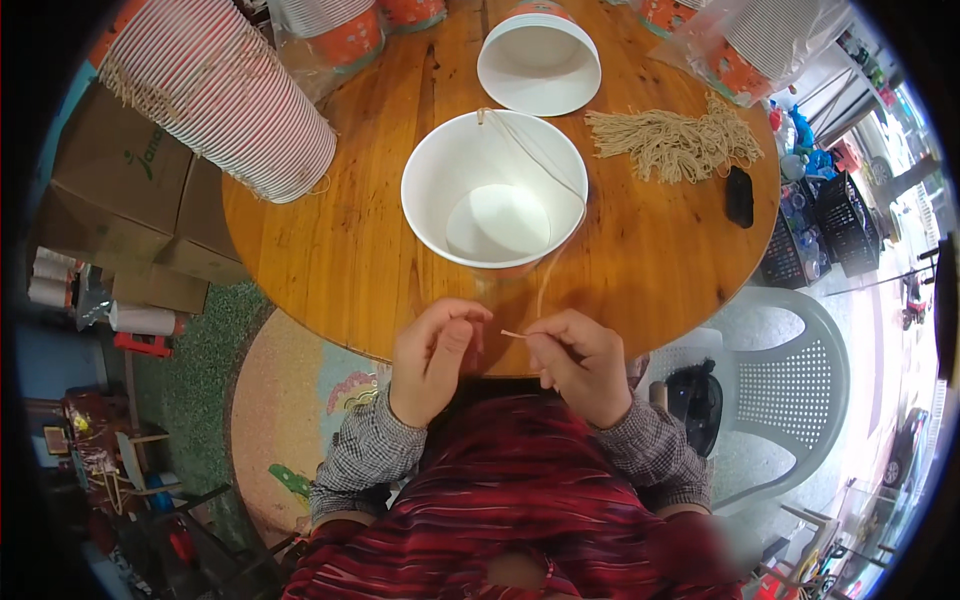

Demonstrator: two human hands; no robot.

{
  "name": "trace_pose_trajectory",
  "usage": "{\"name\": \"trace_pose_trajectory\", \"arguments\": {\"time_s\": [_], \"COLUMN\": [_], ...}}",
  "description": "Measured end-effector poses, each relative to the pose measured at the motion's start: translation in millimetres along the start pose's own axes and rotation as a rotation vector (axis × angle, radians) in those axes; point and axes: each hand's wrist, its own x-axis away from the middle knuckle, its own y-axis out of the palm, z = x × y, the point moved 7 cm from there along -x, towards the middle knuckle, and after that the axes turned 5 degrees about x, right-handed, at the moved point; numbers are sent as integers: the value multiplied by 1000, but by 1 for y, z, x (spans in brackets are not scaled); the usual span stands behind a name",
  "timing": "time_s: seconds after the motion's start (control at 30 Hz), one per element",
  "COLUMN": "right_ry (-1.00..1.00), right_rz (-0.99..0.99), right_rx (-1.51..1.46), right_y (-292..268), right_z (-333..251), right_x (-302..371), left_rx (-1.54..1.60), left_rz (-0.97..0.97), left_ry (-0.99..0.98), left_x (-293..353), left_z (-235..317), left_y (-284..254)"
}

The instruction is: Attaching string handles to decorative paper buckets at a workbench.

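Observation:
A white paper bucket stands upright on the wooden table in front of me, its mouth facing up. A thin beige cord is fixed at its far rim, crosses the inside and hangs over the near right rim. Close to the table's near edge, my right hand pinches the free end of this cord between thumb and fingers, with a short tip sticking out leftward. Facing it, my left hand is half curled with the thumb apart from the fingers, and I see nothing in it.
Beyond the bucket, another white bucket lies tipped toward me. A bundle of beige cords and a black object lie at right. A tall stack of nested buckets leans at left. A grey plastic chair stands at right.

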Motion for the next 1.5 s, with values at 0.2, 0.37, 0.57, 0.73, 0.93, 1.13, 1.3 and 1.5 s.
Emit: {"name": "trace_pose_trajectory", "arguments": {"time_s": [0.2, 0.37, 0.57, 0.73, 0.93, 1.13, 1.3, 1.5], "right_ry": [-95, -196, -132, -87, 95, -159, -770, -796], "right_rz": [-22, 4, 8, -26, -147, -49, 109, 177], "right_rx": [166, 216, 183, 166, -96, 259, 766, 733], "right_y": [2, -2, -7, -8, -4, -6, -1, -3], "right_z": [-8, -17, -16, 2, 11, 8, -32, -33], "right_x": [8, 12, 2, -7, -10, -17, -12, -21], "left_rx": [-298, -313, -470, -561, -587, -659, -880, -778], "left_rz": [-240, -183, -150, -144, -199, -195, -207, -306], "left_ry": [216, 167, 383, 439, 448, 543, 619, 398], "left_x": [0, 1, -5, -7, -9, -15, -41, -61], "left_z": [0, 9, 25, 31, 28, 42, 66, 49], "left_y": [20, 33, 33, 29, 32, 30, 28, 30]}}
